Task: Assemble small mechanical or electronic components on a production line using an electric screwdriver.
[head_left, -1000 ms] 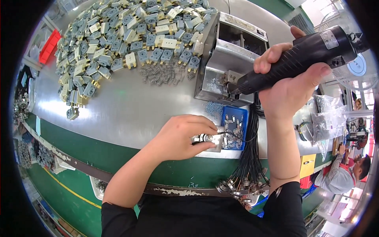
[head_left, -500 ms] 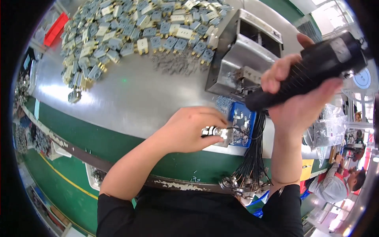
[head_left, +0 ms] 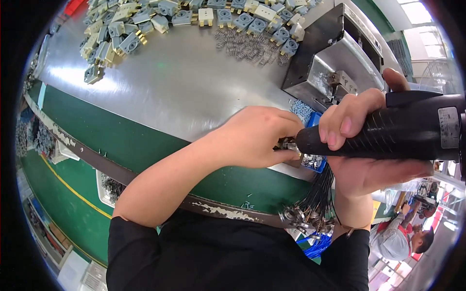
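My left hand is closed in a pinch on a small shiny metal part, mostly hidden by the fingers. My right hand grips a thick black electric screwdriver, held nearly level with its nose pointing left. That nose meets the metal part at my left fingertips; whether a screw sits between them is hidden. Just beneath the screwdriver nose, a blue tray of small metal pieces shows in part. Behind my left hand lies a pile of small bluish screws.
Grey and cream socket-like blocks are heaped along the far side, with loose springs before them. A metal box-like fixture stands at the back right. Black cables with metal ends hang over the front edge. Another person sits at far right.
The screwdriver has come down and levelled, its nose now at the metal part in my left hand. The whole view has shifted, so the blocks appear higher.
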A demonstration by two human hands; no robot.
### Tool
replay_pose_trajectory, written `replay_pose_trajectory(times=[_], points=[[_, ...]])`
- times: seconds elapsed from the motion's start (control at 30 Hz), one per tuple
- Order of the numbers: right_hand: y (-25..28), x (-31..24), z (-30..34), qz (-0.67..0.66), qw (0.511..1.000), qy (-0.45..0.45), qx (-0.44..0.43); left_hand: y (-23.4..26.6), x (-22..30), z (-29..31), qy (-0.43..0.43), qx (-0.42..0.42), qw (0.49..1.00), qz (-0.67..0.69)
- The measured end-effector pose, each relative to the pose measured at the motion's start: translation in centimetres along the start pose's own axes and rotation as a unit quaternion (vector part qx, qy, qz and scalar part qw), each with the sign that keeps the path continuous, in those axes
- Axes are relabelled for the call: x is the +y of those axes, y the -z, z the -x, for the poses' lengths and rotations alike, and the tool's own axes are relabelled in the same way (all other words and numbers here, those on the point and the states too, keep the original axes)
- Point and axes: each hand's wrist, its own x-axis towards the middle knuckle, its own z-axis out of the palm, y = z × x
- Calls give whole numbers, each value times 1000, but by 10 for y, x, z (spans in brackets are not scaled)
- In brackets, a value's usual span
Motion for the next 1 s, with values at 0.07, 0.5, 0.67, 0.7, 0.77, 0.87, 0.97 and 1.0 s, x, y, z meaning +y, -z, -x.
replay_pose_trajectory(times=[0.07, 0.5, 0.67, 0.7, 0.77, 0.87, 0.97, 1.0], points=[[-3, 3, 0, -12, 1000, 0, 1, 1, 0, -1, 15, -27, 999, 12], [-6, 6, 1, -40, 999, 8, 6, 0, 0, -1, 5, -23, 1000, 10], [-8, 1, 6, 7, 1000, 6, 11, -2, -3, 0, 2, -20, 1000, 10], [-9, 0, 7, 47, 999, 5, 18, -2, -4, 0, 3, -20, 1000, 10], [-9, 1, 9, 39, 999, 7, 8, -3, -7, 1, -12, -9, 1000, 9], [-13, 5, 9, 16, 999, 17, -21, -2, -6, 0, -12, -15, 1000, 16], [-11, 9, 8, -9, 998, 30, -53, -2, -5, 1, -9, -11, 1000, 17], [-11, 10, 7, -17, 997, 35, -63, -2, -5, 1, -8, -11, 1000, 18]])
